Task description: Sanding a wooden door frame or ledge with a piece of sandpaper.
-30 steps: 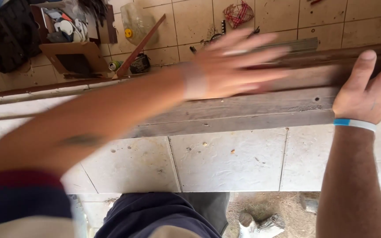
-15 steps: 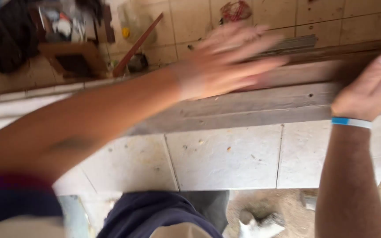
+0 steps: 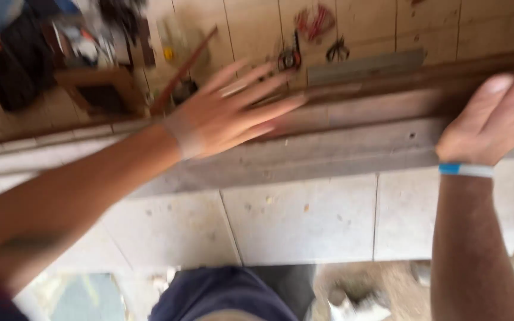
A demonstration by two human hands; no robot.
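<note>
Planks point(image 3: 352, 128), long and grey-brown, lie stacked across the tiled floor point(image 3: 304, 226) from nine o'clock to three o'clock, and both of my hands sit over them. My left hand point(image 3: 227, 113) hovers flat above the stack near its middle, fingers spread apart and straight, gripping nothing; it is blurred, so I cannot tell whether the palm touches the wood. Compared with a second ago it has slid lower and toward nine o'clock, and the view has tipped with it. My right hand point(image 3: 495, 119), at three o'clock, rests on the end of the planks with the thumb raised and the fingers curled over the far edge; how firmly it clamps I cannot tell, though it has kept its place while the left swept. A blue wristband point(image 3: 465, 170) circles that wrist. I judge that the right hand steadies the wood while the left smooths or aligns it. Beyond the stack, at twelve o'clock, pliers point(image 3: 337, 50) and a red tool point(image 3: 313, 21) lie on the tiles; a wooden box point(image 3: 99, 89) sits at ten o'clock.
</note>
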